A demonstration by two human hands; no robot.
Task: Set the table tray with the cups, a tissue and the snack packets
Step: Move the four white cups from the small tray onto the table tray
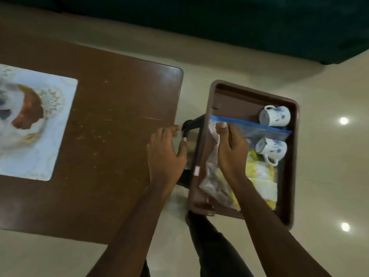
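Note:
A brown tray (pixel 223 90) sits on a black stand to the right of the brown table (pixel 111 116). Two white cups with blue flowers lie on their sides in it, one at the far right (pixel 276 115) and one below it (pixel 272 149). A clear zip bag (pixel 213 180) with a blue seal and dark contents lies across the tray. My right hand (pixel 231 150) pinches its blue edge near the left corner. A yellow snack packet (pixel 259 176) lies under the bag. My left hand (pixel 165 154) hovers at the table's right edge, fingers loosely curled beside the stand's black frame (pixel 188 123).
A pale patterned placemat (pixel 52 124) with a blurred white and brown object covers the table's left part. Glossy beige floor surrounds the tray. A dark green sofa (pixel 239 23) runs along the far side. My leg (pixel 211 242) and foot are below the tray's near edge.

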